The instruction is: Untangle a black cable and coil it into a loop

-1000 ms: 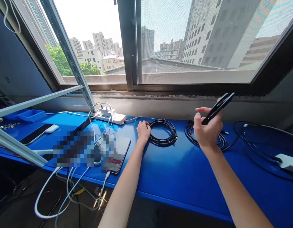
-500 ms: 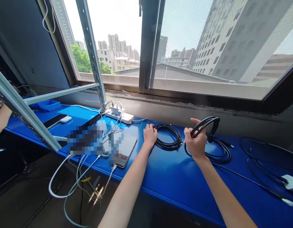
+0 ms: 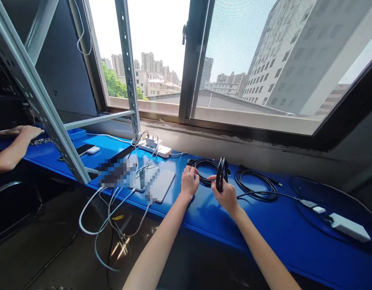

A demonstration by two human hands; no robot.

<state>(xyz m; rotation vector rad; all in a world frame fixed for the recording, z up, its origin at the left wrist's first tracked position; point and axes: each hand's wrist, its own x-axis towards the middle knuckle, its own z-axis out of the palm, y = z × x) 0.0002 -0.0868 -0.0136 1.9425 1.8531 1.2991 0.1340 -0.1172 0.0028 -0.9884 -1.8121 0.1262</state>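
Head view: the right hand's (image 3: pixel 228 196) fingers are clamped low on a bundle of black cable (image 3: pixel 221 171), the loops pressed together and standing on edge. A steady pinch across every strand looks wise, since cable like this would probably spring out of round if one loop slipped. At nine o'clock from that bundle, the left hand (image 3: pixel 190 183) rests at the left rim of a flat black coil (image 3: pixel 204 181); whether its fingers pinch the strands or merely touch them, one cannot tell. A light press there should suit, enough to hold the coil round without dragging it. That coil lies on the blue counter (image 3: pixel 213 219), toward ten o'clock and partly behind the bundle, so loops could snag if the two meet. Another coil (image 3: pixel 264 197) lies at three o'clock, and a thin lead (image 3: pixel 287 196) runs across it; the right wrist is best kept off both. Farther out, a white adapter (image 3: pixel 350 227) sits at four o'clock and a power strip (image 3: pixel 156 149) at ten.
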